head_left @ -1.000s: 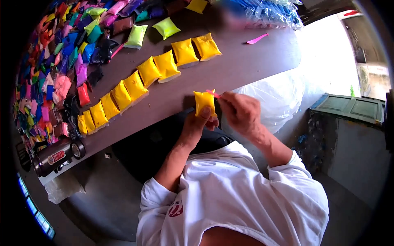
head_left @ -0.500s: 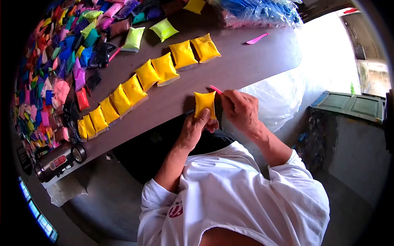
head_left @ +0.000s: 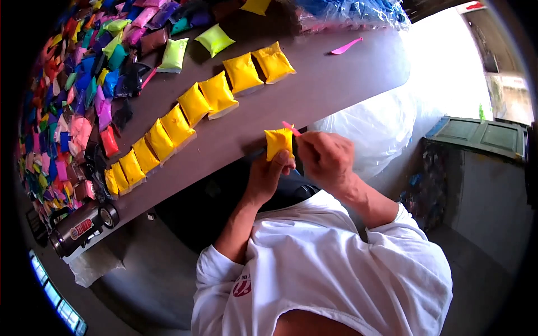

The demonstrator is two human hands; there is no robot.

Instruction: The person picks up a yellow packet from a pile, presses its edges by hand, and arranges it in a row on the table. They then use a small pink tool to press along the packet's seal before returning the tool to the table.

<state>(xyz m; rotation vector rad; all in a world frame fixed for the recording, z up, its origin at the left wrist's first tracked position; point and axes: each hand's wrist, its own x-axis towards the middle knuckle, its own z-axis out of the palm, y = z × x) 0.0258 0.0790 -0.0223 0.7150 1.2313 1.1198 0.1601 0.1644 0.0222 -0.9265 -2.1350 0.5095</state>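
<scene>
A small pillow-shaped yellow packet point(head_left: 277, 141) is held upright in my left hand point(head_left: 264, 175), with the thumb pressed on its lower front. My right hand point(head_left: 329, 158) is closed around a thin pink plastic tool point(head_left: 290, 128), most of which the fingers hide. The tool's tip overlaps the packet's upper right corner. Both hands are at the near edge of the table point(head_left: 314, 75). Beyond them, a slanting row of similar yellow packets point(head_left: 194, 105) lies on the tabletop.
A heap of many-coloured packets point(head_left: 84, 95) covers the table's left side. Two lime packets point(head_left: 215, 40) lie behind the row, and a pink plastic piece point(head_left: 347, 46) farther right. A dark flask point(head_left: 81, 227) lies at the left edge. A white plastic bag point(head_left: 370, 134) bulges beside the table.
My right hand has brought the pink tool's tip left onto the corner of the yellow packet. My left hand keeps its hold, and the whole view has shifted slightly.
</scene>
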